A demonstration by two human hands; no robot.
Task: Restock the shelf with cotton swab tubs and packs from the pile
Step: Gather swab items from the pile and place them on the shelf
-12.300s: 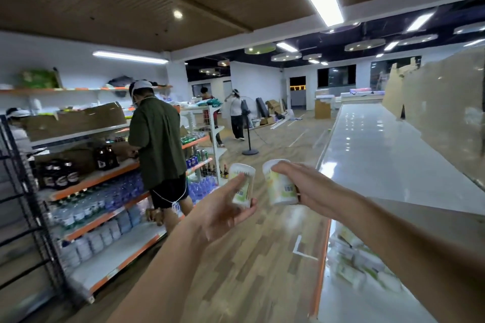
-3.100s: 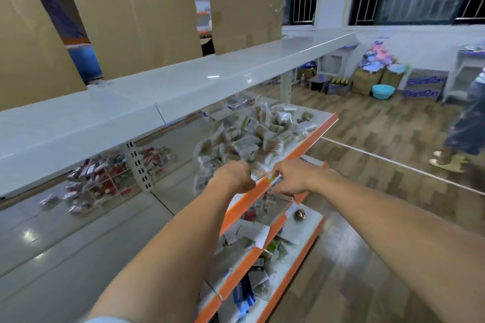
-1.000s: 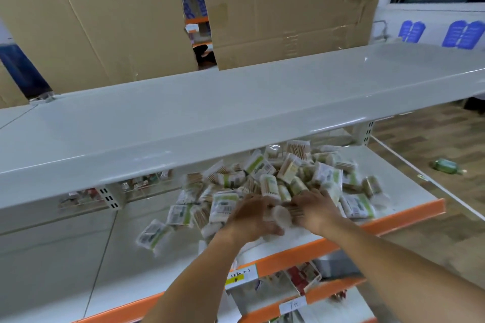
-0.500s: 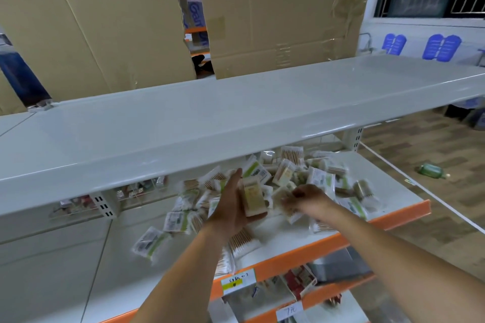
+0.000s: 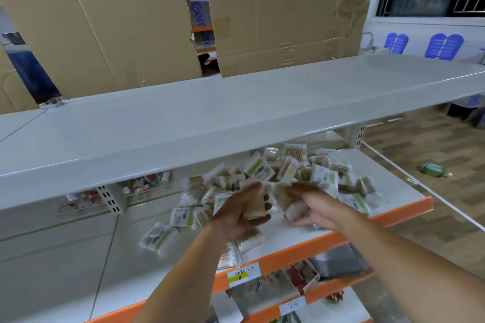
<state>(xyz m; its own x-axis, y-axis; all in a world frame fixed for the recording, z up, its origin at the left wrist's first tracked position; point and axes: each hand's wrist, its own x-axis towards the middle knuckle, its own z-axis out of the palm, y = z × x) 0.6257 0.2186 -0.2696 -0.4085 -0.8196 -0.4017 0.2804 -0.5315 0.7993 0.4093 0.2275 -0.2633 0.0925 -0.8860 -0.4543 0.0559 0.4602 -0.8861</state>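
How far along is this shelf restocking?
Early on, by the look of it. Nothing looks tidily stocked yet: the cotton swab packs lie in a loose pile on the white shelf. In hand: the left hand grips one pack, and the right hand holds another. The rest of the heap is left.

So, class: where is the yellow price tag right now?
The yellow price tag sits on the shelf's orange front edge, low in the head view, just below the left hand and the spilled swab packs.
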